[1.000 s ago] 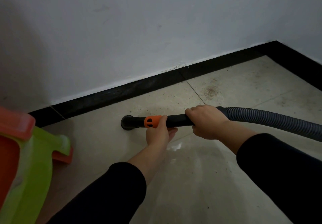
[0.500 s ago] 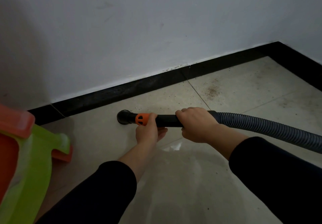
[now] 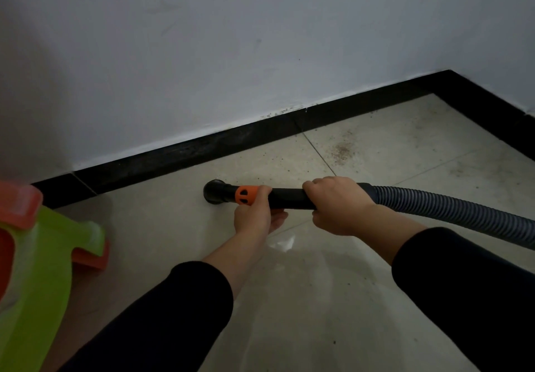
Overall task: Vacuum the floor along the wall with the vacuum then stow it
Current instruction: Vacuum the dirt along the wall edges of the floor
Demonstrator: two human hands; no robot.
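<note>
A black vacuum tube (image 3: pixel 289 198) with an orange collar (image 3: pixel 246 194) lies almost level just above the pale tiled floor (image 3: pixel 318 299). Its round black nozzle (image 3: pixel 214 191) points left, close to the floor in front of the black skirting board (image 3: pixel 202 149). My left hand (image 3: pixel 254 215) grips the tube from below, right behind the orange collar. Further back, my right hand (image 3: pixel 335 205) grips the tube from above where the ribbed grey hose (image 3: pixel 451 212) begins. The hose runs off the right edge. The vacuum body is out of sight.
A white wall (image 3: pixel 231 53) rises behind the skirting and turns a corner at the far right. A patch of brown dirt (image 3: pixel 343 150) lies on the tile near the wall. A green and orange plastic stool (image 3: pixel 37 270) stands at the left edge.
The nozzle slid left along the floor and has now come back slightly right. Both hands kept their grip on the tube.
</note>
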